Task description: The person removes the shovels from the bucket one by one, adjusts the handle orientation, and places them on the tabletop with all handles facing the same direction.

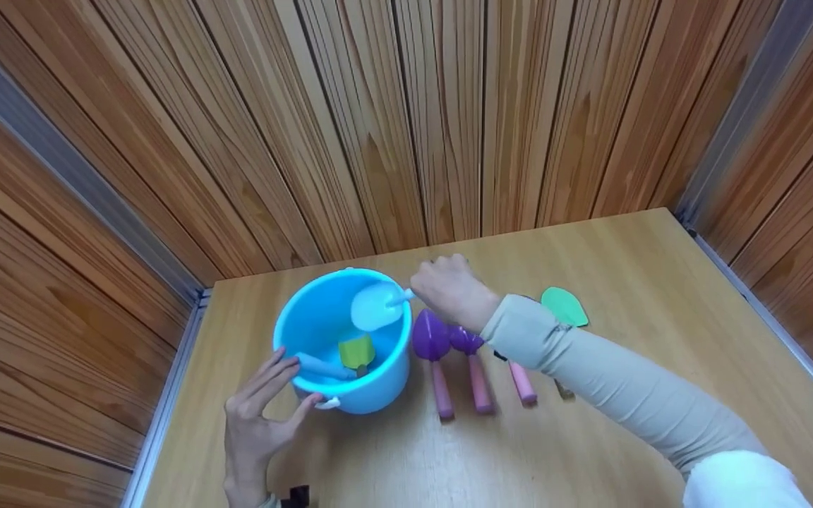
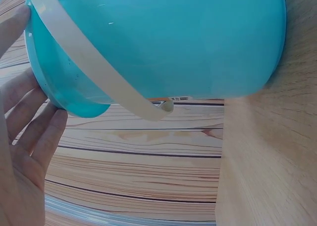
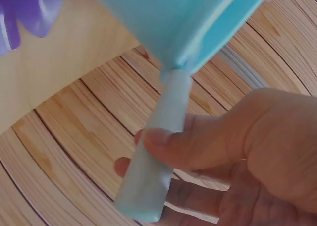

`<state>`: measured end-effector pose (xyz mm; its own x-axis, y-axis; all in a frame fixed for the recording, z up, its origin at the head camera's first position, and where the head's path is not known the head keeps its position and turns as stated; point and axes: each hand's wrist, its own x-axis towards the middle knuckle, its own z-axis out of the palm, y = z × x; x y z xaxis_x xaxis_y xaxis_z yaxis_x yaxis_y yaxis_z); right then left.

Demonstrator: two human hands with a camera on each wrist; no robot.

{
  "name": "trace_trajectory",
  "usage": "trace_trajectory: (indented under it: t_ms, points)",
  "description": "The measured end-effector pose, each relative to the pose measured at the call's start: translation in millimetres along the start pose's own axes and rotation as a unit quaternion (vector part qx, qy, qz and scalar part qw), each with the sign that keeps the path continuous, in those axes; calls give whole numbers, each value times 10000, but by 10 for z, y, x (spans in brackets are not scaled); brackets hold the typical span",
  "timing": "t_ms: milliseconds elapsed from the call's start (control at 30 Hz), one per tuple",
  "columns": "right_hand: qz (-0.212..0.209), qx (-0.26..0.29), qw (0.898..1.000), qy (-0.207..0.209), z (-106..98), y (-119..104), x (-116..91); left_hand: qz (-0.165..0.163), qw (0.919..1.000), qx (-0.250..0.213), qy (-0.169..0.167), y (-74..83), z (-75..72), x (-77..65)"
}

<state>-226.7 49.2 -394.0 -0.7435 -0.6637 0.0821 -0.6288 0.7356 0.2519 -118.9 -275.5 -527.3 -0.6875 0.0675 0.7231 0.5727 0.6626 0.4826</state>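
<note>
A light blue bucket (image 1: 368,398) stands upright on the table, its white handle (image 2: 94,62) hanging down the outside. My left hand (image 1: 258,416) touches its left front rim with spread, fairly straight fingers, thumb near the handle's joint. My right hand (image 1: 452,289) grips a light blue toy shovel by its pale handle (image 3: 158,146). The shovel's blade (image 1: 371,307) is over the bucket's mouth, by the right rim; whether it touches the rim, I cannot tell. Inside the bucket lie a yellow-green blade (image 1: 356,351) and a blue handle-like piece (image 1: 322,367).
To the bucket's right lie two purple-headed toy tools (image 1: 432,335) (image 1: 476,374) with pink handles. Another pink handle (image 1: 521,383) shows beneath my right forearm, and a green blade (image 1: 564,305) beyond it. Wooden panels (image 1: 378,141) wall the table's back and sides.
</note>
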Motion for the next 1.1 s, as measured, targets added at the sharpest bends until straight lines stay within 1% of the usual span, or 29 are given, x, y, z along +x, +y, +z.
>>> trace_trajectory:
  t_ms: [100,200,333,433,567,700,867,1000,1100]
  points:
    - [-111,390,9991,137,64,86,-38,-6,10000,8,-24,-5,0,-10]
    - [-155,1030,9945,83,88,207,-93,-19,10000,-1,-27,-2,10,-11]
    - [-57,1910,9815,94,80,390,-211,-31,10000,-8,-33,-1,16,-11]
    - [117,2437,9695,236,82,551,-335,27,10000,-4,-40,-12,15,-5]
    - [500,3019,9515,314,160,776,-525,110,9999,-6,-5,-24,-2,-4]
    - [1010,3525,9302,177,348,991,-715,22,10000,11,21,-18,-18,-20]
    - [1632,3967,9033,-38,617,1212,-1019,-35,10000,-1,15,-8,-5,-23]
    - [2105,4300,8778,-148,808,1340,-1269,-17,10000,19,4,-8,0,-16]
    - [2344,4435,8650,-116,942,1421,-1439,9,10000,42,7,-4,3,-9]
